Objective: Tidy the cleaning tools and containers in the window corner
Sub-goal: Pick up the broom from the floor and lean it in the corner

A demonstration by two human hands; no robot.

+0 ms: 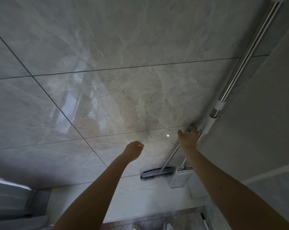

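The tidying looks part done: a brush (pixel 157 173) and a flat mop (pixel 178 179) stand in the corner, handles leaning up along the tiled wall (pixel 107 63) beside a grey panel (pixel 264 130). The right hand (pixel 189 136) rests open on the handles, steadying rather than gripping; the left hand (pixel 133 151) hangs loosely curled, holding nothing. No containers are visible, so their state cannot be judged.

Home bathroom corner — glossy marble wall tiles (pixel 107 63), floor brush (pixel 157 174).
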